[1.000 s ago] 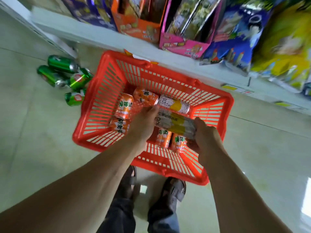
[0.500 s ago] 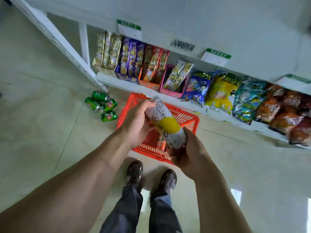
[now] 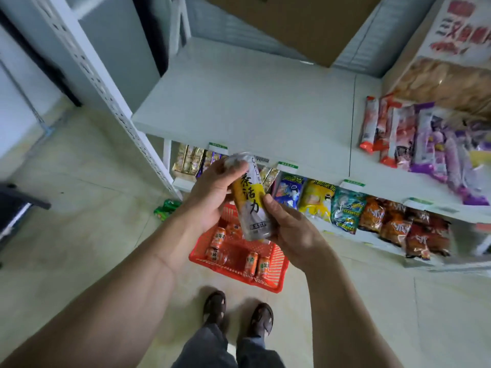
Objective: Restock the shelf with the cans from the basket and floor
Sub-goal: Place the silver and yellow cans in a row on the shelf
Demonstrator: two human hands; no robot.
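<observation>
I hold a tall white and yellow can (image 3: 251, 197) almost upright in front of me, above the basket. My left hand (image 3: 212, 192) grips its top and upper side. My right hand (image 3: 289, 227) grips its lower end. Below it on the floor stands the red plastic basket (image 3: 276, 277) with several orange cans (image 3: 251, 261) lying in it. Green cans (image 3: 166, 208) lie on the floor to the left of the basket, partly hidden by my left forearm. The pale shelf board (image 3: 252, 107) stretches ahead at waist height, bare on its left part.
Snack packets (image 3: 414, 139) lie on the right part of the shelf board. Chip bags (image 3: 372, 213) and boxed bars (image 3: 188, 159) fill the lower shelf. A perforated white upright (image 3: 106, 83) stands at the left. A cardboard box (image 3: 297, 22) hangs over the back. My feet (image 3: 239, 312) stand behind the basket.
Both hands have lifted the white and yellow can out of the basket and turned it upright. My view rose from the basket to the bare shelf board.
</observation>
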